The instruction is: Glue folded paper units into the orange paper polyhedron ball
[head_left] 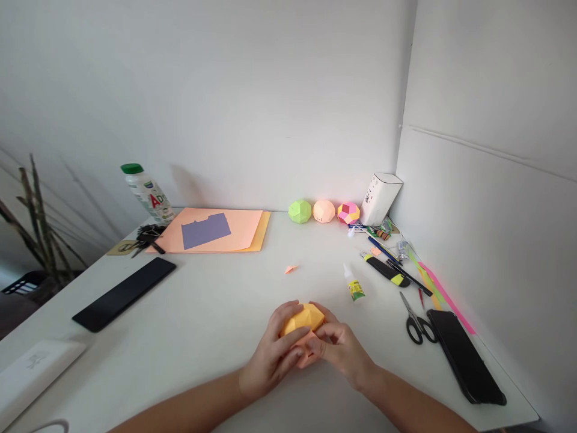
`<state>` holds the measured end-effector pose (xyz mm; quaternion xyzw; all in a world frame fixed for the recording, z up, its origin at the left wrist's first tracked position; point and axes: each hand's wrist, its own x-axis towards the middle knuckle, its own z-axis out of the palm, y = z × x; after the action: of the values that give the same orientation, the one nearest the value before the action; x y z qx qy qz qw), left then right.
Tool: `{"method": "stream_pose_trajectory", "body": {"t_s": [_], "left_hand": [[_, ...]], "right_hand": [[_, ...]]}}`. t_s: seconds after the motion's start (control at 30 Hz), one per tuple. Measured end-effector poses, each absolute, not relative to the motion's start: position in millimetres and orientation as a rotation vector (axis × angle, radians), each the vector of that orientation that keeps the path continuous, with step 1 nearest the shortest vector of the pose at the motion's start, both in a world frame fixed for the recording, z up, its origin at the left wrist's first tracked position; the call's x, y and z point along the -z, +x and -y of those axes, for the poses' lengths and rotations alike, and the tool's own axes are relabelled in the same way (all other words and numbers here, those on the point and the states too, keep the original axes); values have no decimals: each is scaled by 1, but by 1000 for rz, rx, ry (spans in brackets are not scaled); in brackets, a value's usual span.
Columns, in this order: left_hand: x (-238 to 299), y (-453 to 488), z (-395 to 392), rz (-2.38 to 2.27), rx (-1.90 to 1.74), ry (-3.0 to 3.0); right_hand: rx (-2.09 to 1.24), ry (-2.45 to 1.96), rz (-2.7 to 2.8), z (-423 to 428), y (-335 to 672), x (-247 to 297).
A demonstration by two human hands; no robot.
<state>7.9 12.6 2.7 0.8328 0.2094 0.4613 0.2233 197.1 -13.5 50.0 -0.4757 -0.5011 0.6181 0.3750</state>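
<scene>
A single head-worn camera is looking out from above the near side of the white table (216, 300), facing forward and tilting down across it. It is sitting near enough that the left hand (276, 352) and right hand (339, 347), over the table's near part, are showing plainly. It is also covering a wide field, including the back wall (270, 108) beyond the table, the side wall (487, 90) along its right, and plant stalks (45, 255) past its left edge.
</scene>
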Motion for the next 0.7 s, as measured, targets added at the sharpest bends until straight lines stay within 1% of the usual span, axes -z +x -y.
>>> {"method": "stream_pose_trajectory", "body": {"t_s": [0.27,0.5,0.7], "left_hand": [[-4,8,-12,-591,-1280,2318],[-5,8,-13,-575,-1309,2416],[-4,7,-10,-606,-1366,2475]], "right_hand": [[-1568,-1169,1244,16,194,-49],[-1667,-1132,1133,17,190,-51],[-1592,-1192,1170,18,189,-51]]}}
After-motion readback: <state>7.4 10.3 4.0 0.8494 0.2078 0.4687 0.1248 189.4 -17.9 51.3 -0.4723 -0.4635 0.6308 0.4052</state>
